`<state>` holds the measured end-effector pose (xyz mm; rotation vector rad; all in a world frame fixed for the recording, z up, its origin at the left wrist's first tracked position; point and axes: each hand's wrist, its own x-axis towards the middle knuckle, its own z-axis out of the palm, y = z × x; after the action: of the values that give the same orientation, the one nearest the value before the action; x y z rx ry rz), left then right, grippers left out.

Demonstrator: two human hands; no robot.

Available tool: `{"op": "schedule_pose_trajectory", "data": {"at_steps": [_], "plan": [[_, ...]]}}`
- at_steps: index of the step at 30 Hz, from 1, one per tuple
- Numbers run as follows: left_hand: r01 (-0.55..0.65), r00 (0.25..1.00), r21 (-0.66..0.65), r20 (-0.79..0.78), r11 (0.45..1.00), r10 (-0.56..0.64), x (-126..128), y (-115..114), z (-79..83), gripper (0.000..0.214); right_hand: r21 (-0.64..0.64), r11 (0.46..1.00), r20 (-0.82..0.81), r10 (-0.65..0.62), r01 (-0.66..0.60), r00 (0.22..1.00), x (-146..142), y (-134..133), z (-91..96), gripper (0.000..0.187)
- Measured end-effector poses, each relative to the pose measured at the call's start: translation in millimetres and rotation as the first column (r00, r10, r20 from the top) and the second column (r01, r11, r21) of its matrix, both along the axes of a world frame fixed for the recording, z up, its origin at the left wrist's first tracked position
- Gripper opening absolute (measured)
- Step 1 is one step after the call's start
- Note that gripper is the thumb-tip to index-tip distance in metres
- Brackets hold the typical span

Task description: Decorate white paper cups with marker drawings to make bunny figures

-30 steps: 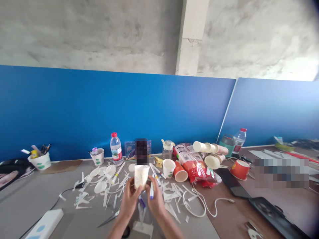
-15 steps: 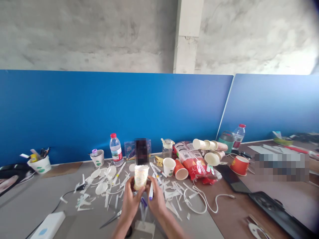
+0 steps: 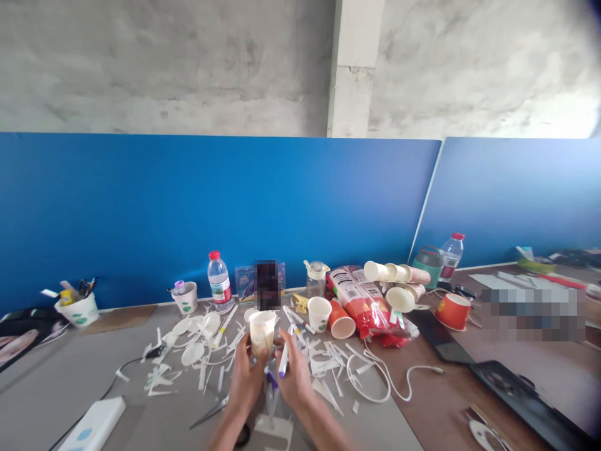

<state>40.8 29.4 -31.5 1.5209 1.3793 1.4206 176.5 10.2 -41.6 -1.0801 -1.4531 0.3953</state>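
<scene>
In the head view a pale paper cup [image 3: 261, 335] stands upright in my left hand [image 3: 248, 379], whose fingers are closed around its lower left side. My right hand [image 3: 295, 382] is closed on a white marker pen [image 3: 283, 359], its purple end pointing down toward me. The right fingertips are just beside the cup; whether they touch it I cannot tell. A purple object [image 3: 271, 378] shows between the hands, too small to make out. Scissors [image 3: 211, 410] lie left of my left wrist, partly covered by it.
White paper strips [image 3: 328, 363] and cut paper discs [image 3: 192, 354] are scattered around my hands. Behind stand a water bottle [image 3: 219, 285], a glass jar [image 3: 316, 279], a white paper cup [image 3: 319, 313] and a red bag [image 3: 364, 307]. A white cable [image 3: 387, 388] curls on the right.
The cup has shifted slightly left and turned in my left hand. My right fingers have drawn a little away from its side, still with the marker pen.
</scene>
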Motion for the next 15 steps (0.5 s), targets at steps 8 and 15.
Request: {"op": "schedule_pose_trajectory", "data": {"at_steps": [8, 15], "plan": [[-0.062, 0.926, 0.073, -0.367, 0.995, 0.085, -4.9, 4.9, -9.6, 0.051, 0.012, 1.000, 0.149, -0.019, 0.017, 0.989, 3.2, 0.1, -5.5, 0.061], [-0.132, 0.694, 0.023, -0.712, 0.991, 0.109, -2.7, -1.9, -10.6, 0.045, -0.091, 0.993, 0.299, -0.047, 0.077, 0.953, 5.3, 4.5, -15.3, 0.080]]}}
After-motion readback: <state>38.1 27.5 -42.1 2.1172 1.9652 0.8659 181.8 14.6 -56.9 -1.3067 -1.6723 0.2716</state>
